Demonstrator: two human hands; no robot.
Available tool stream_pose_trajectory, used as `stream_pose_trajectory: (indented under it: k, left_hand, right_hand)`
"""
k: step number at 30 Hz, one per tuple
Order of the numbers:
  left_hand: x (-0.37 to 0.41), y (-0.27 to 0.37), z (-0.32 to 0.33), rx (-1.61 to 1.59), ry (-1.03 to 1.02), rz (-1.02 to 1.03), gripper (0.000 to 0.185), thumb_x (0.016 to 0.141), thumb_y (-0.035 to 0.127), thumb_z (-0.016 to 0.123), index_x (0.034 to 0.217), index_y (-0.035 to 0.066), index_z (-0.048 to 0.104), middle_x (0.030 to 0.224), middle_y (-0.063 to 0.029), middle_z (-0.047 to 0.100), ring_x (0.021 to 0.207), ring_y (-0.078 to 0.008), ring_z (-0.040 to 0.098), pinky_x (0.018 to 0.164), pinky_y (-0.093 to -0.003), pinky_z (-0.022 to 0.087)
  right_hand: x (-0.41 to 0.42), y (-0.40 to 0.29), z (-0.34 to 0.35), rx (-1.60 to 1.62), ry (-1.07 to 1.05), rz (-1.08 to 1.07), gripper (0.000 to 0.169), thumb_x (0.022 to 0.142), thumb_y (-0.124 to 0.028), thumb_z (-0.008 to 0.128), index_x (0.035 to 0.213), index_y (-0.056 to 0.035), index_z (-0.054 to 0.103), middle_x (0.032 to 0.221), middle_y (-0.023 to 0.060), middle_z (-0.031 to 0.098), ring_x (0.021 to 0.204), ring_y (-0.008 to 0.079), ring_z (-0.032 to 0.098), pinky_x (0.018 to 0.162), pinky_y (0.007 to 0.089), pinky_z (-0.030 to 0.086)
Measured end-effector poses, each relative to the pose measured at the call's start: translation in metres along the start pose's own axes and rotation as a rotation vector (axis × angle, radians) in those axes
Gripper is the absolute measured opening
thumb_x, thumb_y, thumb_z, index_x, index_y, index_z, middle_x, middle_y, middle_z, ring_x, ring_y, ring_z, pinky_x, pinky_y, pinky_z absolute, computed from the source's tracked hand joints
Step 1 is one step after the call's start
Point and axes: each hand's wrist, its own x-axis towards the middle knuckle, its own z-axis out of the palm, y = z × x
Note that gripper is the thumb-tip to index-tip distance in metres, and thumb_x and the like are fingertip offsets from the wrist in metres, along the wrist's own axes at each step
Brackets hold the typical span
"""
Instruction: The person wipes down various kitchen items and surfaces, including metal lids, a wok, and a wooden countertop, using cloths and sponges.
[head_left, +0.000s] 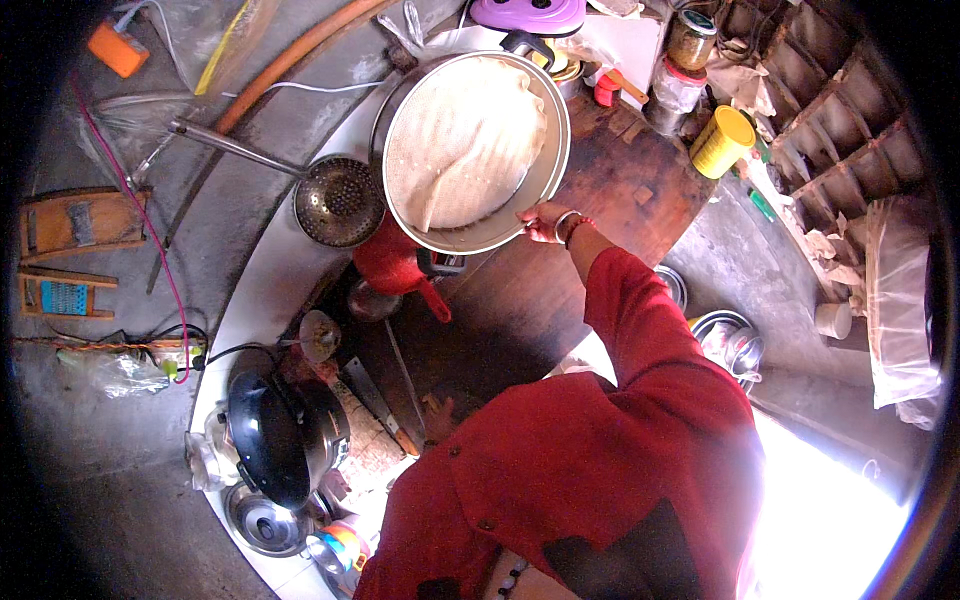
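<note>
A large round metal pan (553, 176) with a pale rim stands near the top of the wooden table, with beige woven cloth (469, 142) spread and folded inside. My right hand (541, 223), wearing a bangle and a red bracelet, pinches the pan's lower right rim. Low on the table is my left hand (439, 418), dim and partly hidden by my red sleeve. Beside it runs a thin metal handle (405, 371); whether the fingers touch it is unclear. A cleaver with a wooden handle (375, 401) lies just left of that hand.
Left of the pan are a perforated skimmer (339, 201) and a red pot (388, 259). A black cooker (274, 439) stands at lower left, near a metal lid (266, 521). Jars (679, 75) and a yellow tin (722, 142) stand at upper right. Metal dishes (731, 345) are behind my right arm.
</note>
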Motion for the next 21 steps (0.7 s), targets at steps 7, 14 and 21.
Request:
stream_pose_trajectory:
  k: [7,14,21]
  left_hand:
    - [0.002,-0.028,0.04,0.246,0.12,0.018,0.04,0.086,0.031,0.05,0.121,0.01,0.05,0.122,-0.0391,0.038,0.111,-0.053,0.043,0.09,-0.0535,0.041]
    - [0.013,0.005,-0.012,0.016,-0.279,-0.17,0.059,0.082,0.05,0.053,0.126,0.01,0.048,0.117,-0.0332,0.048,0.103,-0.0469,0.053,0.087,-0.0508,0.044]
    - [0.023,0.033,-0.031,-0.526,-0.055,-0.812,0.08,0.075,0.055,0.061,0.123,-0.006,0.045,0.118,-0.0305,0.051,0.105,-0.0446,0.052,0.087,-0.0493,0.042]
  right_hand:
    - [-0.009,-0.001,0.011,0.056,0.124,-0.046,0.014,0.084,-0.013,0.063,0.078,-0.0033,0.057,0.07,0.004,0.059,0.062,0.017,0.06,0.057,0.0273,0.056]
    - [-0.021,0.005,0.011,0.197,0.099,-0.121,0.018,0.08,-0.01,0.067,0.091,-0.0012,0.055,0.084,0.0103,0.062,0.072,0.0224,0.063,0.067,0.0341,0.058]
    - [-0.032,0.018,0.008,0.281,0.106,-0.145,0.026,0.08,-0.011,0.067,0.1,0.0005,0.053,0.091,0.0138,0.062,0.078,0.0261,0.065,0.069,0.036,0.059]
